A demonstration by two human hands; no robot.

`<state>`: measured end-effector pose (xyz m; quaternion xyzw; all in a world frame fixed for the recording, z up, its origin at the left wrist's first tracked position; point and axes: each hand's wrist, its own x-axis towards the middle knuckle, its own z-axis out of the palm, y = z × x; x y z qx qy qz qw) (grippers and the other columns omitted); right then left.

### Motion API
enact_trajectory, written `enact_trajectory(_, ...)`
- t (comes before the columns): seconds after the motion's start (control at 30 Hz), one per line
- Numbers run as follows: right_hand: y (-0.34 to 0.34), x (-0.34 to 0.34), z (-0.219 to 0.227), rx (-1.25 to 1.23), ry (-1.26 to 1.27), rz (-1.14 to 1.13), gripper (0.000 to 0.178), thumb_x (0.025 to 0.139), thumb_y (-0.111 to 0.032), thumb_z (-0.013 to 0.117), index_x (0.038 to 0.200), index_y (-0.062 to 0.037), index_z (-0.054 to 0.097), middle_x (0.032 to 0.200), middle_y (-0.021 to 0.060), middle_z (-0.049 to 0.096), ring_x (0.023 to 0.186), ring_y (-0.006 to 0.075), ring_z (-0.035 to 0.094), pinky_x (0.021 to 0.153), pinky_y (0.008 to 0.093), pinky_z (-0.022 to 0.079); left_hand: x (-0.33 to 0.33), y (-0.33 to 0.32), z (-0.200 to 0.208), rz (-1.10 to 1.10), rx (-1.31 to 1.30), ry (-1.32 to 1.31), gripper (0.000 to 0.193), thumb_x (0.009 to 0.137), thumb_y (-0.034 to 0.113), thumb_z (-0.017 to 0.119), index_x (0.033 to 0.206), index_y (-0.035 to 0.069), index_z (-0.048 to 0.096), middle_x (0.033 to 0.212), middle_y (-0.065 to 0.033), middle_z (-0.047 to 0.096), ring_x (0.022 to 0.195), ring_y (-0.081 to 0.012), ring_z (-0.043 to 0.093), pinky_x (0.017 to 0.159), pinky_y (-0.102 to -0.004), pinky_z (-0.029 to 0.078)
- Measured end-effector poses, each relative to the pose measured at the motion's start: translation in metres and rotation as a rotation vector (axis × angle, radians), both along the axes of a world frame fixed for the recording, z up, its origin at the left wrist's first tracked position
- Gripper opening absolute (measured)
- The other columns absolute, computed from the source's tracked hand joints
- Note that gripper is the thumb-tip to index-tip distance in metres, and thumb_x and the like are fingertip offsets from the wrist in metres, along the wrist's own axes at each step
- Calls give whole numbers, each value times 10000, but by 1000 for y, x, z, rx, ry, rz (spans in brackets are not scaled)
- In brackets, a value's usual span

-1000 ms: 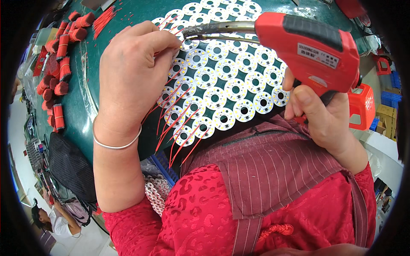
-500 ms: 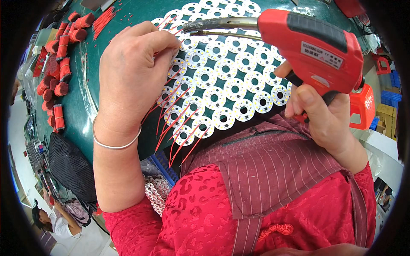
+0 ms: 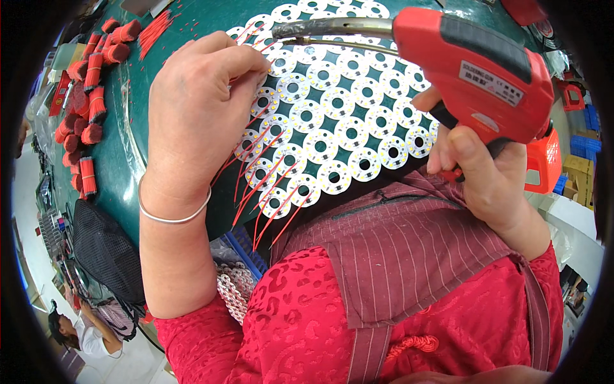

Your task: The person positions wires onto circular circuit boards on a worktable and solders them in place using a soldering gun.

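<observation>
My right hand (image 3: 476, 157) grips a red and black soldering gun (image 3: 480, 70) by its handle, a finger at the black trigger. Its long metal tip points left, above the far part of a sheet of white ring-shaped LED boards (image 3: 338, 102). My left hand (image 3: 204, 105) is closed in a pinch at the sheet's left edge, on a thin red wire mostly hidden by the fingers. Several red wires (image 3: 259, 185) stick out from the rings along the near left edge. Whether the tip touches a board cannot be told.
Bundles of red wire (image 3: 96, 105) line the green table (image 3: 121, 147) at left, with loose red wires (image 3: 153, 32) at the far left. A black mesh bag (image 3: 107, 246) lies at the near left edge. A red plastic container (image 3: 542, 163) stands at right.
The soldering gun has shifted slightly to the right, and its tip has risen a little away from the boards. My left hand has stayed in place.
</observation>
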<state>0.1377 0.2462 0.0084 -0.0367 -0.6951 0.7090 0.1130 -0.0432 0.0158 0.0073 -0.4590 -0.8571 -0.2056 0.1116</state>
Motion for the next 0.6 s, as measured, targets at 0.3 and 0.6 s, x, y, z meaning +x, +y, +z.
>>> enact_trajectory(0.3, 5, 11, 9, -46, -73, -71, 276, 932, -70, 663, 1196, -5, 614, 1115, 82, 682, 708, 59, 602, 593, 208, 512, 6, 1, 10, -14, -21, 26, 37, 761, 34, 709, 787, 52, 691, 738, -104, 587, 762, -309, 605, 918, -455, 469)
enact_trajectory(0.6, 77, 18, 17, 94, 70, -375, 272, 991, -145, 577, 1224, -14, 529, 1160, 112, 642, 626, 73, 567, 566, 219, 490, 30, 9, 28, -83, -7, 83, 255, 707, 157, 792, 939, 92, 706, 956, -58, 635, 955, -291, 601, 1041, -574, 377)
